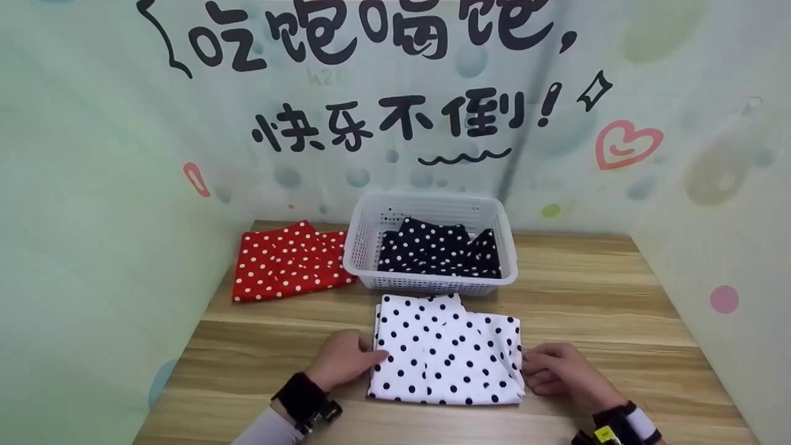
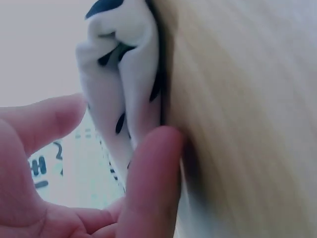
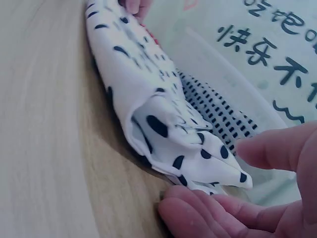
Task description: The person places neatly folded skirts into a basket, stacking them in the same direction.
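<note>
A folded white cloth with black dots (image 1: 448, 352) lies on the table in front of the basket. My left hand (image 1: 346, 358) holds its left edge, thumb on top; in the left wrist view, the thumb (image 2: 54, 119) and a finger (image 2: 153, 178) stand on either side of the folded layers. At the right edge, my right hand (image 1: 559, 371) has the cloth's corner (image 3: 218, 163) between thumb and fingers, the fingertips (image 3: 185, 210) low by the tabletop. Part of the right fingers' contact is hidden.
Behind the white cloth stands a white plastic basket (image 1: 432, 284) holding a folded black cloth with white dots (image 1: 439, 250). Left of it lies a folded red cloth with white dots (image 1: 290, 259). Printed sheets (image 1: 395, 173) border the wooden table (image 1: 587, 284) at the back and sides.
</note>
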A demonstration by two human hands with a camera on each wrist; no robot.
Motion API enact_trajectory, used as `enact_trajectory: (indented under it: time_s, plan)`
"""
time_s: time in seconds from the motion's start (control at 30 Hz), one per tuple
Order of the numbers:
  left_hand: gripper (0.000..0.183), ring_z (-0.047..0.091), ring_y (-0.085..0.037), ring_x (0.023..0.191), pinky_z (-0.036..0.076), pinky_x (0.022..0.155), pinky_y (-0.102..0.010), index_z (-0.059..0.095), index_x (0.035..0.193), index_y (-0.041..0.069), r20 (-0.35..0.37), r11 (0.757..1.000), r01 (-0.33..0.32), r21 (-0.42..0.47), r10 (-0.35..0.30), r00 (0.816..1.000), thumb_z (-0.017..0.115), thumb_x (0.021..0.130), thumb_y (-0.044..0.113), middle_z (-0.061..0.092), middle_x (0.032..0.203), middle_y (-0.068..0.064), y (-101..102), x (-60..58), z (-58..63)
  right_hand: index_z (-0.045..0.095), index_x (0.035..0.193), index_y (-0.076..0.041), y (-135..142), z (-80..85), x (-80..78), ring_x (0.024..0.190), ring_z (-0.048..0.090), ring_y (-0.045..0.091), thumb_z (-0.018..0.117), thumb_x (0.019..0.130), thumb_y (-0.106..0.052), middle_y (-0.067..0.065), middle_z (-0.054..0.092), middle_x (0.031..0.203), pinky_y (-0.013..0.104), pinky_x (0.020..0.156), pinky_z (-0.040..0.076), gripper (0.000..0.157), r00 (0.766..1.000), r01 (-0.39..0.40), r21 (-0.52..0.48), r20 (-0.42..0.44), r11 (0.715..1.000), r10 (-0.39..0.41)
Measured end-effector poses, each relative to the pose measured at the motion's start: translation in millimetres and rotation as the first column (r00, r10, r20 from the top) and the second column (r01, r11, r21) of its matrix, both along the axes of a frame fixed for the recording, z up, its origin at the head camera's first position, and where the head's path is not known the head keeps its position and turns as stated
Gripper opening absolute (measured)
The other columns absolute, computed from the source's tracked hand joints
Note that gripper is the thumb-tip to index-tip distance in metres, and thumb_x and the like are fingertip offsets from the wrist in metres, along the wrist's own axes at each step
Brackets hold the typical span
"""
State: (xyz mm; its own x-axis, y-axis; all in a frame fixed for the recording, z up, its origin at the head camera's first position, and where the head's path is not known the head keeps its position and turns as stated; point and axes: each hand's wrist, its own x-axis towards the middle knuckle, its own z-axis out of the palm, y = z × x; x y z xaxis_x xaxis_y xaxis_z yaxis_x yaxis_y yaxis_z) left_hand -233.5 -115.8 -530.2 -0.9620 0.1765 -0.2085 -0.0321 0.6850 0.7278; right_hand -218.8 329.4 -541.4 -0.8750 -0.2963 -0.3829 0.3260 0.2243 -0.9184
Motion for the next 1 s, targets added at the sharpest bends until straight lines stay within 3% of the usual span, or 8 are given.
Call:
enact_trajectory:
  time_s: [0.23,0.33,0.53,0.63,0.77,0.9,1.0]
  plan:
    - [0.040,0.070,-0.019,0.065,0.062,0.059,-0.032,0.069,0.106,0.003,0.136,0.980,-0.095,0.175,0.072,0.988,0.082,0.092,0.039,0.070,0.088,-0.010,-6.3,1.9,5.0,0.059,0.141,0.006,17.1,6.0,1.3,0.109,0.077,0.023,0.046,0.113,-0.024,0.011,0.077,0.124,0.039,0.098,0.063,0.043,0.989,-0.087,-0.284,0.090,0.955,0.117]
    - [0.038,0.071,-0.019,0.066,0.064,0.061,-0.033,0.070,0.108,0.001,0.178,0.966,-0.087,0.243,0.043,0.983,0.081,0.093,0.035,0.072,0.090,-0.012,-3.9,3.4,1.0,0.060,0.141,0.002,15.7,4.2,2.8,0.111,0.076,0.023,0.043,0.114,-0.023,0.010,0.077,0.125,0.040,0.101,0.062,0.041,0.982,-0.098,-0.344,0.119,0.934,0.147]
    - [0.034,0.068,-0.017,0.066,0.064,0.062,-0.032,0.069,0.106,0.000,0.186,0.945,-0.068,0.320,0.008,0.983,0.078,0.095,0.031,0.070,0.089,-0.010,1.4,6.4,-6.9,0.062,0.139,-0.005,9.0,-3.3,7.4,0.116,0.073,0.024,0.037,0.114,-0.022,0.009,0.074,0.126,0.041,0.105,0.059,0.039,0.975,-0.074,-0.439,0.157,0.895,0.158]
    - [0.034,0.068,-0.017,0.073,0.065,0.067,-0.032,0.066,0.110,-0.002,0.199,0.910,-0.078,0.407,-0.005,0.980,0.076,0.096,0.027,0.069,0.093,-0.009,3.2,7.3,-8.3,0.058,0.142,-0.004,3.7,-3.7,8.7,0.120,0.070,0.024,0.039,0.114,-0.023,0.010,0.072,0.130,0.043,0.107,0.058,0.039,0.977,-0.053,-0.440,0.165,0.896,0.139]
    - [0.032,0.067,-0.017,0.081,0.065,0.072,-0.032,0.063,0.112,-0.004,0.224,0.863,-0.095,0.496,-0.021,0.974,0.074,0.097,0.023,0.066,0.099,-0.009,4.7,7.2,-9.0,0.051,0.146,0.003,-3.1,-0.3,10.1,0.119,0.069,0.024,0.044,0.113,-0.022,0.009,0.071,0.129,0.043,0.105,0.059,0.042,0.982,-0.059,-0.377,0.144,0.924,0.121]
    - [0.032,0.069,-0.019,0.080,0.066,0.072,-0.035,0.062,0.111,-0.003,0.267,0.851,-0.111,0.514,-0.035,0.963,0.072,0.098,0.024,0.067,0.100,-0.010,3.0,8.1,-7.5,0.053,0.142,0.008,-8.4,0.9,9.3,0.105,0.076,0.022,0.049,0.111,-0.020,0.008,0.076,0.115,0.040,0.095,0.064,0.043,0.990,-0.077,-0.266,0.096,0.961,0.106]
    - [0.032,0.070,-0.018,0.075,0.067,0.069,-0.035,0.062,0.112,-0.003,0.291,0.843,-0.102,0.527,-0.067,0.954,0.072,0.099,0.024,0.068,0.096,-0.010,2.1,9.2,-8.3,0.059,0.134,0.006,-11.2,-1.7,8.7,0.094,0.078,0.020,0.051,0.110,-0.020,0.007,0.077,0.105,0.038,0.086,0.066,0.037,0.992,-0.072,-0.219,0.082,0.973,0.092]
